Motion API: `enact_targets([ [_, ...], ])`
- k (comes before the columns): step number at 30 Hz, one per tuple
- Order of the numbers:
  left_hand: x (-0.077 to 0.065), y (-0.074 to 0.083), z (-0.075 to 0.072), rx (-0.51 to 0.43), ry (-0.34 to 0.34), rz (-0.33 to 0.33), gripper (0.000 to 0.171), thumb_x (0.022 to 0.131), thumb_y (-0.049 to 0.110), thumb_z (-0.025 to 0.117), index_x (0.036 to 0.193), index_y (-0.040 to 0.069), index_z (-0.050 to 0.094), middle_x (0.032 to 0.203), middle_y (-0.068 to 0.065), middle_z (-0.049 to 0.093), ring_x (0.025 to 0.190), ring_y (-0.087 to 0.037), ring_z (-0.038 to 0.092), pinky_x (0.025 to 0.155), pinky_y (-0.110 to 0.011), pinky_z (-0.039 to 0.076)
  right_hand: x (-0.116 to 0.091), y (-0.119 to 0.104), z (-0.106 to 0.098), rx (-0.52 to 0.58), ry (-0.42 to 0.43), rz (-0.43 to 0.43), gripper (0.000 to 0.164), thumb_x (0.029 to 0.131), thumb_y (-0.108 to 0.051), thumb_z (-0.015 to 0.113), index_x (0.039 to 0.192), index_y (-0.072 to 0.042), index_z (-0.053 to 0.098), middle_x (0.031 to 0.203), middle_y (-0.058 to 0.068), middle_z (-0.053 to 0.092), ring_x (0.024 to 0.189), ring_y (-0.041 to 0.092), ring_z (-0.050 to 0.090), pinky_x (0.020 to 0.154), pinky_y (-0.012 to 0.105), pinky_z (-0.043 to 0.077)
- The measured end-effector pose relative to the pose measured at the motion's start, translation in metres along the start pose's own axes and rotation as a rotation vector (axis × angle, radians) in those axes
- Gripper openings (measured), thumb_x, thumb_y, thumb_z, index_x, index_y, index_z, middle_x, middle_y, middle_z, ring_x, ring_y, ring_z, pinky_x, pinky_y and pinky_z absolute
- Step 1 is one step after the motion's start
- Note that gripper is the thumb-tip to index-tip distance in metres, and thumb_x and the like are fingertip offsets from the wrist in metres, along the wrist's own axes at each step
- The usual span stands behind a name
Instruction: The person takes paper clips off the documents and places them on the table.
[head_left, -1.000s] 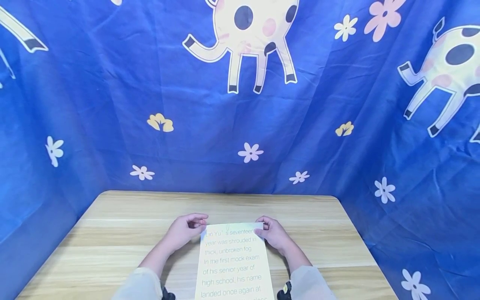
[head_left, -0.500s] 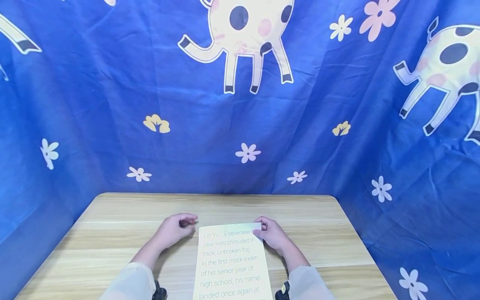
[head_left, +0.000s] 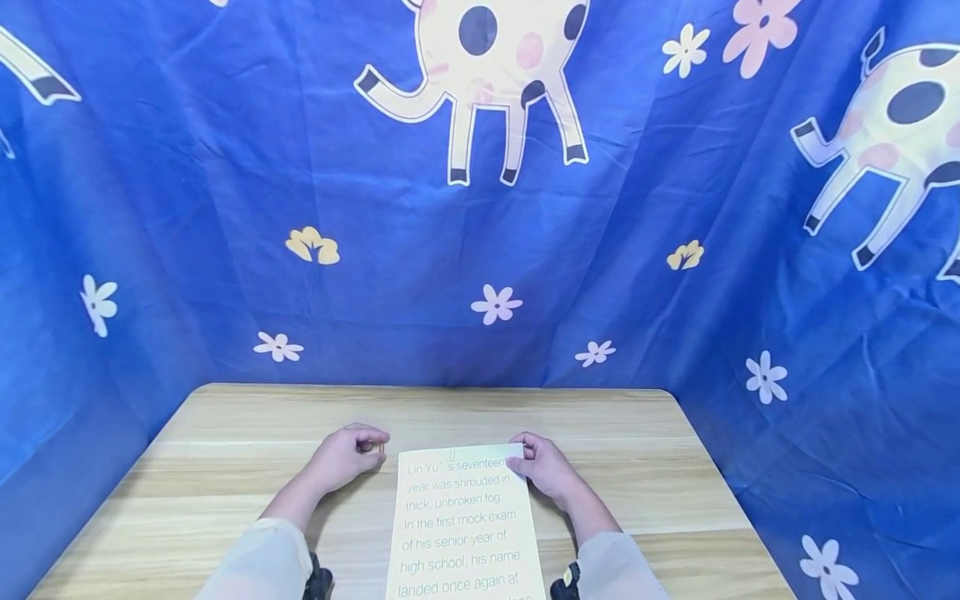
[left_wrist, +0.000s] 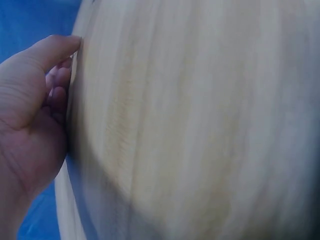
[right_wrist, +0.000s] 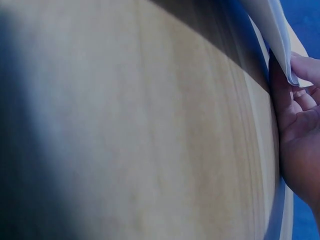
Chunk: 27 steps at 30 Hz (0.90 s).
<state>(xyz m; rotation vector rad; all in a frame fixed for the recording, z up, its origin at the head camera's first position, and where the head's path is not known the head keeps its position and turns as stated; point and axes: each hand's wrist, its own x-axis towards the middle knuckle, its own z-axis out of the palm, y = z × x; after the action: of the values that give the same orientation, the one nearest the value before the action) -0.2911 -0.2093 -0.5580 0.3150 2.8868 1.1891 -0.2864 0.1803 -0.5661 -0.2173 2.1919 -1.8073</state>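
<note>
A small stack of printed paper [head_left: 461,525] lies toward the front of the table, dark text in English across its top sheet. A thin paper clip [head_left: 452,455] sits on its top edge. My right hand [head_left: 551,471] pinches the upper right corner, thumb on top. In the right wrist view the layered sheets [right_wrist: 280,40] reach between the thumb and fingers, their corner raised. To the left of the paper, my left hand [head_left: 341,458] rests at the table, apart from the sheets. Its fingers are loosely curled, and no held thing shows in the left wrist view.
The light wood table [head_left: 225,467] has rounded back corners. Blue curtains [head_left: 405,275] with cow and flower prints hang behind it and along both sides. Dark wrist bands [head_left: 318,579] sit by the pale sleeves. The paper's lower end runs out of the head view.
My left hand has moved left, away from the paper's upper left corner, and its fingers have drawn in a little. The right hand keeps its pinch on the other corner.
</note>
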Motion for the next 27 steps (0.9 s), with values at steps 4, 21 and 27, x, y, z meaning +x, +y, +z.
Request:
enact_targets([
  [4, 0.0006, -0.0007, 0.0009, -0.001, -0.006, 0.016, 0.036, 0.091, 0.018, 0.085, 0.125, 0.007, 0.08, 0.13, -0.011, 0.074, 0.108, -0.018, 0.067, 0.096, -0.032, 0.059, 0.0003, 0.0006, -0.0002, 0.003, 0.004, 0.004, 0.019, 0.102, -0.003, 0.07, 0.12, 0.002, 0.065, 0.11, 0.018, 0.083, 0.086, 0.013, 0.077, 0.076, 0.025, 0.06],
  [21, -0.0011, 0.004, 0.0, 0.0, 0.015, 0.036, 0.043, 0.09, 0.016, 0.086, 0.129, 0.0, 0.076, 0.131, -0.016, 0.071, 0.106, -0.021, 0.068, 0.097, -0.036, 0.061, 0.0018, 0.0009, 0.0, -0.008, 0.013, -0.004, 0.019, 0.101, -0.002, 0.07, 0.119, 0.003, 0.065, 0.108, 0.017, 0.083, 0.085, 0.013, 0.077, 0.077, 0.025, 0.06],
  [27, -0.0017, 0.002, -0.0034, -0.113, 0.018, -0.081, 0.049, 0.094, 0.023, 0.084, 0.137, 0.005, 0.072, 0.135, -0.016, 0.069, 0.108, -0.02, 0.066, 0.097, -0.032, 0.057, 0.0022, 0.0022, -0.0002, 0.002, 0.01, 0.0, 0.019, 0.101, -0.001, 0.069, 0.119, 0.003, 0.064, 0.107, 0.016, 0.083, 0.085, 0.012, 0.076, 0.076, 0.025, 0.06],
])
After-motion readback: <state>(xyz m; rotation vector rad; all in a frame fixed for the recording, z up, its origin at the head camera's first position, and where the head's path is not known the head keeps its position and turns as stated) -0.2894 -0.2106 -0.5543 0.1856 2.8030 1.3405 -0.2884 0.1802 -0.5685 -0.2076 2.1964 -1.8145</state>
